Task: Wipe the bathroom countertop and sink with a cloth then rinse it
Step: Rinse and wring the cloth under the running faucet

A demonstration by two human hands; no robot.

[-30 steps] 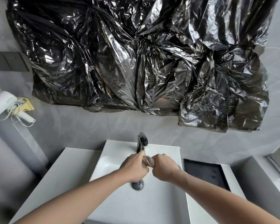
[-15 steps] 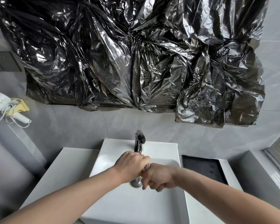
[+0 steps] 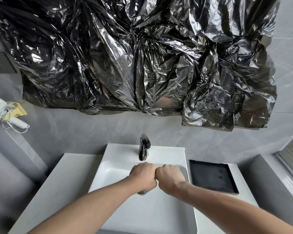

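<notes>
Both fists meet knuckle to knuckle over the white sink (image 3: 118, 173), just below the black faucet (image 3: 143, 147): the left hand (image 3: 143, 176) and right hand (image 3: 169, 179) each have their grip curled tight. The cloth is presumably bunched inside them, though none of it shows. This looks like the wringing step of the rinse; next calls for opposite twists over the basin, beside the counter (image 3: 61, 183).

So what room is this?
Most likely a bathroom: a white sink with a black tap, grey tiled walls, and a hairdryer hanging on the left.
</notes>
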